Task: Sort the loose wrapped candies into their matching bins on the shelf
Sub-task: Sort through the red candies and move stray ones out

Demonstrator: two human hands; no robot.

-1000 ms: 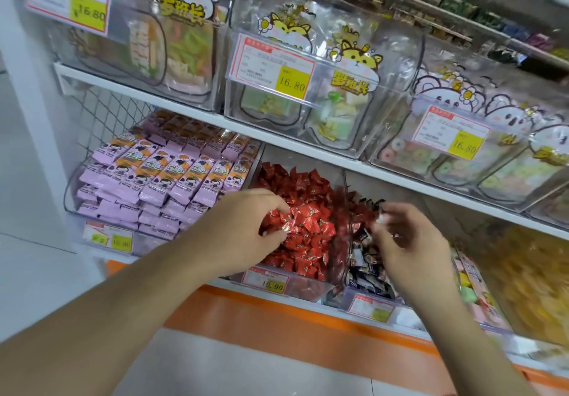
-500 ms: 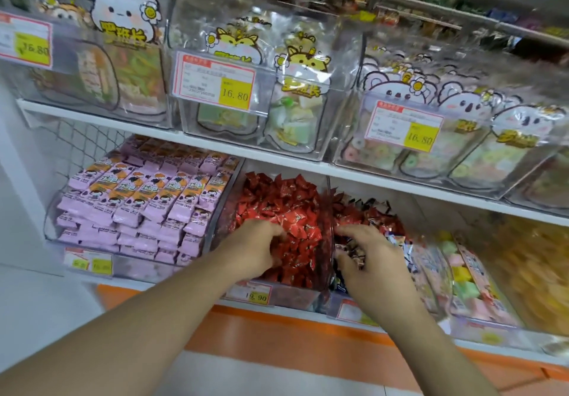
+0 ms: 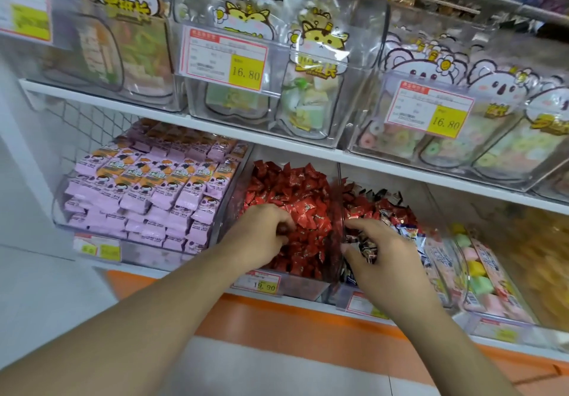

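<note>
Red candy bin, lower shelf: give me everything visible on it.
The red candy bin is a clear plastic tub on the lower shelf, heaped with small glossy red wrapped candies. A price tag reading 19.90 sits on its front. The left hand is curled down into the pile. Purple packets fill the bin to its left; mixed dark candies lie beyond its right wall.

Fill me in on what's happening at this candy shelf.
A person is sorting wrapped candies on the lower shelf. The left hand is dug into the bin of red candies, fingers curled into the pile. The right hand is in the next bin to the right, gripping dark-wrapped candies from a mixed heap of red, dark and blue-white wrappers. A clear divider separates the two bins.
</note>
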